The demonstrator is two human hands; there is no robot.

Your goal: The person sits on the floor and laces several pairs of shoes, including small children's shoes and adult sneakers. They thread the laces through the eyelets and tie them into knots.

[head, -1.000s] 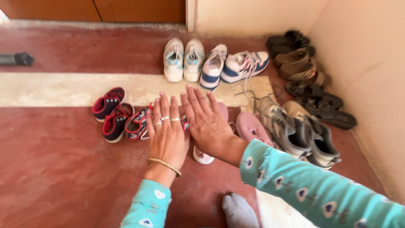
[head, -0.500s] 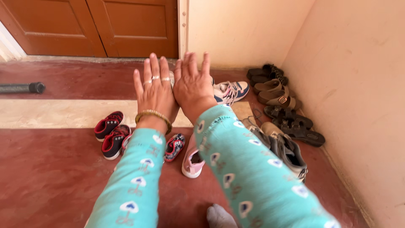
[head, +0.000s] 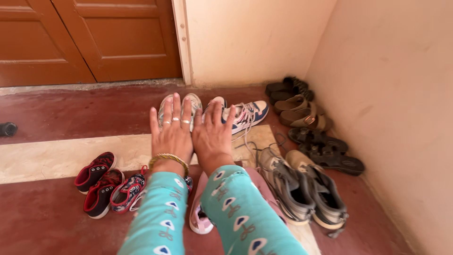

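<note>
Left hand [head: 171,136] and right hand [head: 212,137] held flat, fingers spread, each grip empty, side by side above the white sneakers [head: 188,106] at 12 o'clock. No shoe lifted yet; pink shoes [head: 200,215] lie at 6 o'clock.

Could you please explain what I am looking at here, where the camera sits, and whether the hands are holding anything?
The picture comes from a camera worn on a person's head, looking down at their own two bare hands. The left hand, with rings and a gold bangle, and the right hand are held out flat, side by side, palms down, holding nothing. Below them on the red floor lie shoes: small red and navy sneakers, a pink shoe, grey sneakers, white sneakers and dark sandals along the wall. A brown door stands behind.
</note>
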